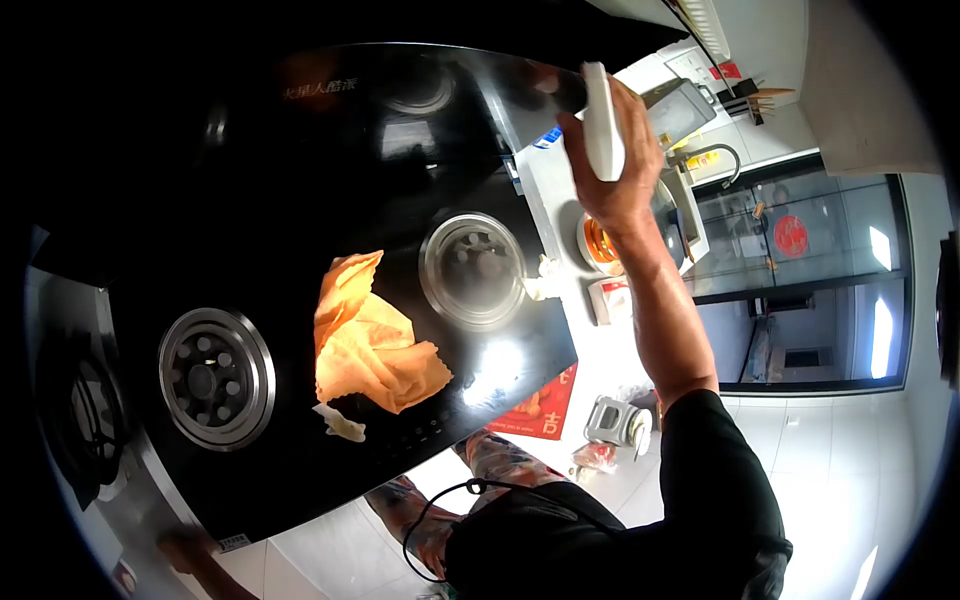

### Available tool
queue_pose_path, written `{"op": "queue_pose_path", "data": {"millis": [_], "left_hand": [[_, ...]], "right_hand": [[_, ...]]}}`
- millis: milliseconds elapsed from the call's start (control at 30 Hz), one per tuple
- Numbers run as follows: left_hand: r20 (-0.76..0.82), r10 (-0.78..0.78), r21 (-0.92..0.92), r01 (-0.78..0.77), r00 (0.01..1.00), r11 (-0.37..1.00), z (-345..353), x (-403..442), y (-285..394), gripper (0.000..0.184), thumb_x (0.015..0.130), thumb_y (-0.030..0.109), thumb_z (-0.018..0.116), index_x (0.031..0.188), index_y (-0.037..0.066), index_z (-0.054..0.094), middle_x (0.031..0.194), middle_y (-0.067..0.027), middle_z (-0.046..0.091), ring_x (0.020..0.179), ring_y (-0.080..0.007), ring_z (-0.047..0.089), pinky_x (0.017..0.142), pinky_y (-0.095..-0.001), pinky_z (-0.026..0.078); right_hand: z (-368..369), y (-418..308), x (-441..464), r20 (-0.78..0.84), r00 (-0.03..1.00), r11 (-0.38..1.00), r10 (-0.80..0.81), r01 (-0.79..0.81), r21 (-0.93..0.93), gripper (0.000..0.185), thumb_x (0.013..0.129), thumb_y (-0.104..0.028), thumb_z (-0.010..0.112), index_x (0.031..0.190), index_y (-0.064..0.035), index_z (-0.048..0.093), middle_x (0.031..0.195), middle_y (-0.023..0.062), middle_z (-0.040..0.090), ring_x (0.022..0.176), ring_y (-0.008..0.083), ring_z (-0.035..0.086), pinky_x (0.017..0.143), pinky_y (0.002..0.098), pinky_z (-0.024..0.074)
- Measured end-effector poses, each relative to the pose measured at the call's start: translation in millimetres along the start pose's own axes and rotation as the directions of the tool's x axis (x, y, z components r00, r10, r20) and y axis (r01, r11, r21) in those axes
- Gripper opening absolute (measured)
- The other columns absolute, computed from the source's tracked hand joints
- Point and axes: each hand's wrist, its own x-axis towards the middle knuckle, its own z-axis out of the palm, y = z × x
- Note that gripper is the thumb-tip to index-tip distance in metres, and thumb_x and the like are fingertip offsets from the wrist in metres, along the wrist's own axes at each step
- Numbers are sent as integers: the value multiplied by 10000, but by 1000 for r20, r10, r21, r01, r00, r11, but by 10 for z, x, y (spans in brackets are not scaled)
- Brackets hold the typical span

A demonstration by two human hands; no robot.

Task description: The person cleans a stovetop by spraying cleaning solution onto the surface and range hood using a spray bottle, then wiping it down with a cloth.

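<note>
Across the left and centre of the frame, a glossy black hob point(290, 490), slanting, with a ringed left burner point(203, 380) and a right burner point(475, 270), the latter pale and hazy. Above, a dark panel point(320, 110) with pale lettering and blurred reflections. To the right of the hob, a brightly lit white worktop point(562, 285), with a tap point(736, 160) towards the upper right; lower down, a red sheet point(545, 408). Farther right, glass doors point(740, 235) bearing a round red sticker point(790, 236).

Between the burners, an orange cloth point(370, 345), crumpled, deeply folded, ragged-edged; just below, a small pale scrap point(342, 424). Right of top centre, a white tool point(602, 125), smooth, narrow, upright in the frame.

Right hand point(632, 165) closed around the white tool, thumb to the left, fingers behind; bare forearm running down to a black sleeve point(715, 470) at lower right. Left hand point(185, 550) at lower left, dim, beside the hob's corner; cannot tell whether open or gripping.
</note>
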Motion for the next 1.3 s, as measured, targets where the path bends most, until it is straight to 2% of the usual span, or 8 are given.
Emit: {"op": "queue_pose_path", "data": {"millis": [300,500,733,933,1033,1133,1233,1300], "left_hand": [[69,153,495,-167,986,853,-489,-865,490,595,775,270,808,1300,173,543,1301,-111,652,1190,-304,656,1039,-425,555],[28,57,302,-63,998,951,-52,-132,103,615,766,280,819,1311,162,558,1328,-84,650,1222,-290,642,1056,-407,542],[79,113,465,-137,990,875,-367,-744,399,573,863,358,744,1366,172,545,1373,-85,620,1222,-309,628,1022,-434,557],[12,108,237,-108,994,966,104,98,-61,628,856,280,775,1407,202,484,1353,-91,616,1184,-316,640,991,-453,579],[57,85,194,-95,995,976,74,126,-46,613,860,256,770,1402,203,489,1328,-116,629,1177,-323,646,996,-450,579],[-5,12,136,-11,1000,991,107,145,-80,570,890,303,733,1393,175,497,1327,-136,625,1176,-323,649,985,-448,585],[33,169,476,-164,985,864,74,74,-70,560,925,400,678,1390,130,526,1358,-141,615,1160,-330,656,972,-451,588],[29,169,481,-162,985,861,68,48,-66,567,925,427,670,1389,127,540,1353,-146,622,1157,-333,658,974,-456,583]], "right_hand": [[244,-163,684,-15,986,985,-168,167,-39,597,754,-101,766,1305,-8,557,1229,216,605,1119,429,594,927,527,471],[154,595,537,-170,956,956,238,-262,-132,400,857,-251,837,1155,-49,663,1058,159,705,937,350,698,816,431,542],[146,720,152,-137,983,963,124,-152,-224,456,879,-313,802,1213,-53,634,1105,160,677,979,372,693,837,455,546],[232,1012,227,-245,963,972,-116,59,-228,352,884,-247,815,1130,-43,666,1004,162,711,880,324,713,785,402,560],[121,1327,121,-236,910,895,341,-391,-215,377,873,-347,811,1012,-19,687,860,177,707,778,390,691,708,455,534],[49,1112,8,-193,941,925,279,-317,-209,314,881,-281,817,1027,-27,701,932,147,737,843,323,714,791,421,541],[60,919,-110,-136,943,937,305,-323,-132,310,887,-207,811,1115,-32,695,1014,133,734,916,277,719,834,392,547],[121,786,-130,-88,970,968,225,-232,-90,419,876,-247,820,1177,-5,658,1058,184,694,926,356,719,803,444,564]]}}
